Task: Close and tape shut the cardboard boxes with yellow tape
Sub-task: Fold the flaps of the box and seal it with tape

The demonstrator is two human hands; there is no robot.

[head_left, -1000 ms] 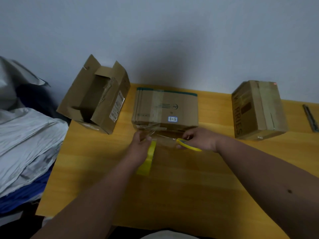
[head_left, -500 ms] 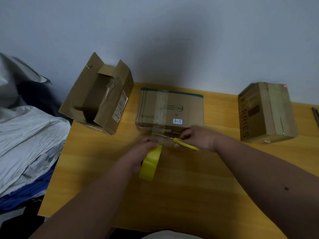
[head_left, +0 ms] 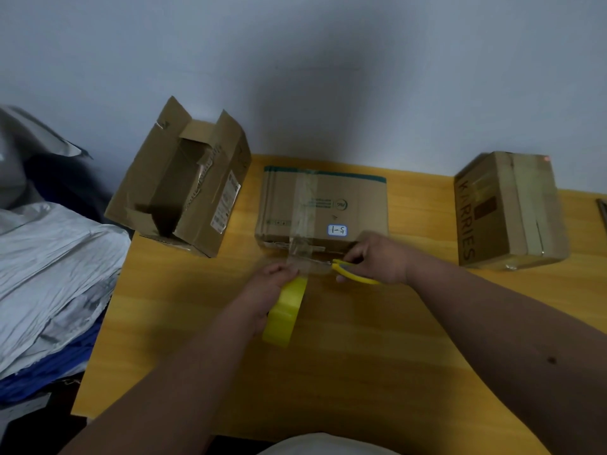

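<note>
We count three boxes on the table (head_left: 377, 356): the middle box (head_left: 345, 205) is taped. Our left hand (head_left: 266, 290) grips one tape roll (head_left: 285, 313) before it; our right hand (head_left: 377, 257) grips one pair of scissors (head_left: 353, 274).

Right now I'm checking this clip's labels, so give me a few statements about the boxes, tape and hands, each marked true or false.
1. The left hand holds the yellow tape roll. True.
2. The right hand holds a knife. False: it grips yellow-handled scissors.
3. The left box is open. True.
4. The tape roll rests on the middle box. False: it is in front of it, above the table.
5. The right box is open. False: closed.
</note>
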